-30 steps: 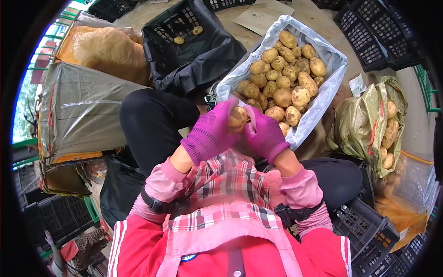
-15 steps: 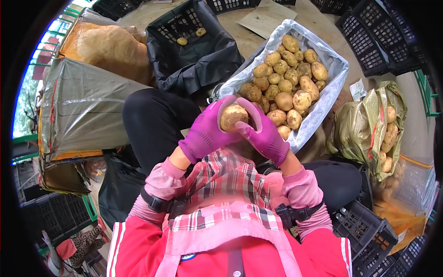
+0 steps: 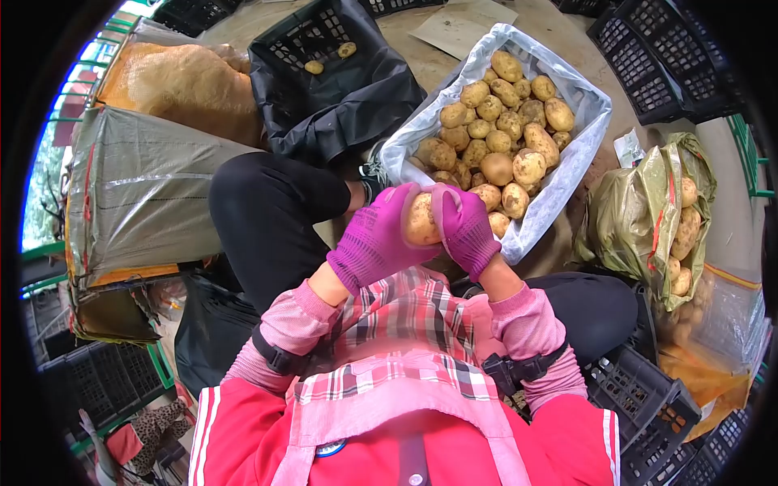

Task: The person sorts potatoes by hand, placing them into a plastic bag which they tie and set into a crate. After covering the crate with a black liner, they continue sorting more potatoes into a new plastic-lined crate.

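Both of my hands wear purple gloves and meet over my lap. A dirt-marked potato (image 3: 421,221) is between them. My left hand (image 3: 379,236) is wrapped round its left side, while the fingers of my right hand (image 3: 468,229) close on its right side. Just beyond my hands stands a crate lined with pale plastic (image 3: 589,121), heaped with loose potatoes (image 3: 497,168). To its left is a black-lined crate (image 3: 328,113) with two small potatoes (image 3: 314,67) inside.
Large filled sacks (image 3: 154,174) stand on the left. An olive plastic bag (image 3: 628,206) of potatoes is at my right. Black crates (image 3: 656,61) stand at the upper right, with another crate (image 3: 636,397) beside my right hip. Another person (image 3: 134,441) shows at lower left.
The potato has been turned in my hands and shifted slightly right. My left hand now covers more of its left side; my right fingers have curled in closer.
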Action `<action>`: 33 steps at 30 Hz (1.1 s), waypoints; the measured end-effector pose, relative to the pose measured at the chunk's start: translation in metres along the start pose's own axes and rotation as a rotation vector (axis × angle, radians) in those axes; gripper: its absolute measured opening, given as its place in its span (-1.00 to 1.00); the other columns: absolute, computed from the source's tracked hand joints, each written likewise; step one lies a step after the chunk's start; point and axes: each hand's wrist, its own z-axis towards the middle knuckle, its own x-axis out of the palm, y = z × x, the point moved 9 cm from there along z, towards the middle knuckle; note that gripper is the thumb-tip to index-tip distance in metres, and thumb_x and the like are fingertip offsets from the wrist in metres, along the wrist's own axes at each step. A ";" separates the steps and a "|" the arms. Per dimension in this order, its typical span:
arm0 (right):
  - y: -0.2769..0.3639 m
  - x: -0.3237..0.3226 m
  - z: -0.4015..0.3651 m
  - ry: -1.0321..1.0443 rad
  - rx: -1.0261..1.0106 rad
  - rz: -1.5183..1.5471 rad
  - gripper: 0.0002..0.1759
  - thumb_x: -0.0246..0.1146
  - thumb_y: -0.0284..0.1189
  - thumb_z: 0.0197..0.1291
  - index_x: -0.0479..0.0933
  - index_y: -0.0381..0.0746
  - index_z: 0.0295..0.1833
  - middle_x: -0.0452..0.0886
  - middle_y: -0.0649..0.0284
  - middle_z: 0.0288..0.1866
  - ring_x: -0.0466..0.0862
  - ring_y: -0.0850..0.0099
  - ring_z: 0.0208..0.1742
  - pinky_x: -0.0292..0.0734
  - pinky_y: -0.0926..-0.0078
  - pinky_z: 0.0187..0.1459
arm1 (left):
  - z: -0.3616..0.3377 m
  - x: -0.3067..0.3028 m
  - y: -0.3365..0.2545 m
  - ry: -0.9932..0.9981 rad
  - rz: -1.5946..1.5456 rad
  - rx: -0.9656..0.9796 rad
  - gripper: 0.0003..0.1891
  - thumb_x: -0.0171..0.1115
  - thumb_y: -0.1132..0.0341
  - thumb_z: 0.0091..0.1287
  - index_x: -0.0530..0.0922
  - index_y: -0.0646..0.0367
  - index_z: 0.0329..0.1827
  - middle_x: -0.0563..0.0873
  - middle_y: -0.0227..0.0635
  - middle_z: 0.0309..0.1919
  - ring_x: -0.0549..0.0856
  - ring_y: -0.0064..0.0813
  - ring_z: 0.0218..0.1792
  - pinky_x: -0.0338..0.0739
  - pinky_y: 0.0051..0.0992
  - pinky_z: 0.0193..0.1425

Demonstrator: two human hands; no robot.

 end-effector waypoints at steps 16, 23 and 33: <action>0.019 0.005 0.003 0.237 0.192 0.515 -0.36 0.30 -0.37 0.29 0.33 -0.30 0.44 0.62 0.07 0.16 0.61 0.39 0.18 0.52 0.43 0.16 | -0.003 -0.017 0.041 0.071 -0.891 -0.475 -0.35 0.35 0.16 0.37 0.33 0.24 0.43 0.53 -0.18 0.22 0.54 -0.41 0.25 0.45 -0.40 0.36; 0.026 0.000 0.008 0.296 0.121 0.376 -0.42 0.22 -0.45 0.27 0.37 -0.29 0.41 0.64 0.01 0.14 0.65 0.34 0.13 0.53 0.42 0.15 | -0.001 -0.028 0.024 -0.113 -0.455 -0.092 -0.39 0.28 0.12 0.43 0.34 0.27 0.41 0.53 -0.17 0.22 0.54 -0.40 0.25 0.43 -0.44 0.31; 0.032 -0.012 0.012 0.187 0.114 0.367 -0.54 0.14 -0.54 0.23 0.51 -0.30 0.27 0.70 0.09 0.01 0.72 0.43 -0.05 0.61 0.49 0.00 | 0.002 -0.032 0.019 -0.062 -0.598 -0.119 -0.39 0.31 0.23 0.38 0.34 0.26 0.43 0.53 -0.15 0.23 0.54 -0.35 0.24 0.38 -0.42 0.35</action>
